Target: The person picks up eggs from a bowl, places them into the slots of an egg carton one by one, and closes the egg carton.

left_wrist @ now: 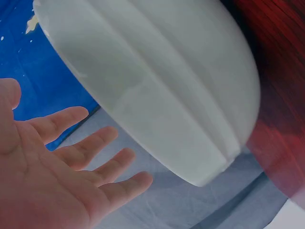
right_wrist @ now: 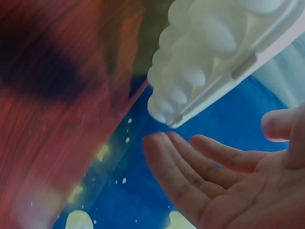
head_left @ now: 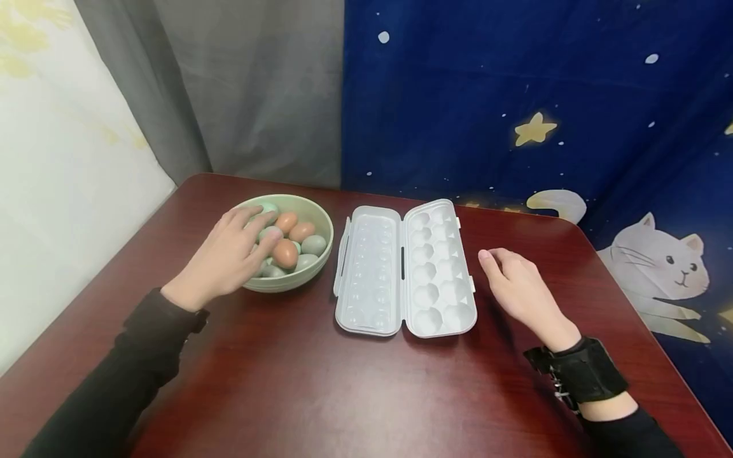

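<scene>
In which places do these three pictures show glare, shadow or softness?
Head view: pale glare on the table, toward the bottom; left wrist view: soft shading along the bowl; right wrist view: a dark, blurred patch on the table, probably shadow, with paler haze lower left.

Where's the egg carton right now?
In the head view, the egg carton lies open on the table, between the bowl on the left and the right hand.

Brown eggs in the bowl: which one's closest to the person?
The brown egg lowest in the head view; the two other brown eggs lie farther back.
</scene>
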The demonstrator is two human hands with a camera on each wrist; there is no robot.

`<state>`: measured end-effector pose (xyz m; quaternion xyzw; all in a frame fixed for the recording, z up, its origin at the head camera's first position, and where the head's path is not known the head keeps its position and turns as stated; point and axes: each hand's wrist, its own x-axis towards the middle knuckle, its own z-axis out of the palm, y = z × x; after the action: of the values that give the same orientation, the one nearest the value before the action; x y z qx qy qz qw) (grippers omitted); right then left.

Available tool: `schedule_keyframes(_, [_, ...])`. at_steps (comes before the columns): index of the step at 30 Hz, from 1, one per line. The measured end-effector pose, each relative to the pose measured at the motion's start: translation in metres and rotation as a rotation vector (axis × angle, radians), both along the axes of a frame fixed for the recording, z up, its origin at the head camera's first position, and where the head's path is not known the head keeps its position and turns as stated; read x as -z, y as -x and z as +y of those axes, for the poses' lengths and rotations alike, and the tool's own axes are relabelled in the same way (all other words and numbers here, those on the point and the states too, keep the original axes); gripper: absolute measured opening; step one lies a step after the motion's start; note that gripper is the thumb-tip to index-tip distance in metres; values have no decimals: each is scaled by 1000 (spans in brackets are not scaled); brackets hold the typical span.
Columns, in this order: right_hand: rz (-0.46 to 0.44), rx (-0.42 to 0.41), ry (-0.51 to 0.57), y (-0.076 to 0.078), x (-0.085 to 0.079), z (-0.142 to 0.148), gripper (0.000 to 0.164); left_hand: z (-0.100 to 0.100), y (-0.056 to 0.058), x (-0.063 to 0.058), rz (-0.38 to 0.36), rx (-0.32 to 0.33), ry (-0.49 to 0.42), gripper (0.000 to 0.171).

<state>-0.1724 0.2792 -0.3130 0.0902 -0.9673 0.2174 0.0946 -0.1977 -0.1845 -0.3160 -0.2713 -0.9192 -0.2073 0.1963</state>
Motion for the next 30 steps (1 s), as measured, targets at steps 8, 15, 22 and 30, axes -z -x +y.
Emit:
schedule_keyframes(8, [-69, 74, 31, -3, 9, -18, 56, 16, 4, -6, -25, -38, -18, 52])
schedule_keyframes(15, [-98, 103, 45, -8, 17, -29, 47, 27, 3, -23, -71, -49, -47, 44])
schedule_keyframes(22, [-80, 110, 24, -10, 17, -34, 43, 24, -3, -30, -124, -49, -62, 53])
schedule_keyframes(30, [-65, 104, -15, -8, 21, -37, 35, 24, -6, -30, -158, -70, -21, 51])
